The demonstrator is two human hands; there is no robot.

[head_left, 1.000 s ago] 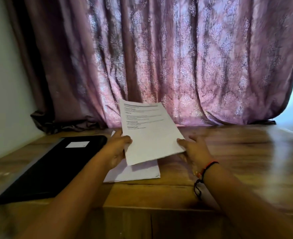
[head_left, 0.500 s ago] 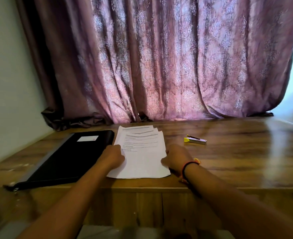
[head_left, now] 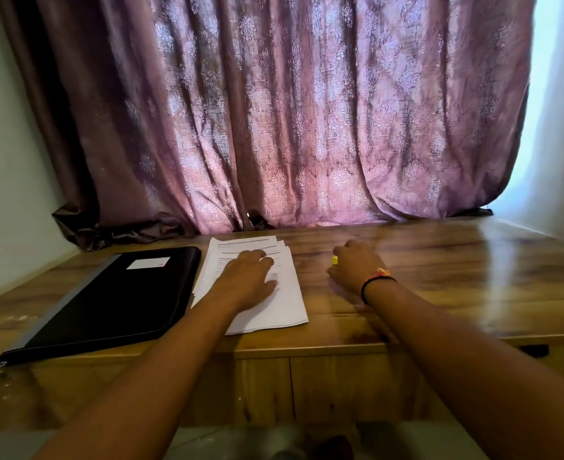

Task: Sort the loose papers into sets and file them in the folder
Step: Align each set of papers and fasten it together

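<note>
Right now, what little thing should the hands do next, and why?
Probably close the right hand around the small yellow thing peeking out under its fingers and lift it. The left hand lies flat on the papers, pinning them, and the black folder is shut.

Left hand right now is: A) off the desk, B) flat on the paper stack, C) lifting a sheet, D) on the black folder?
B: the left hand lies palm down on the paper stack, beside the closed folder, not on it.
</note>
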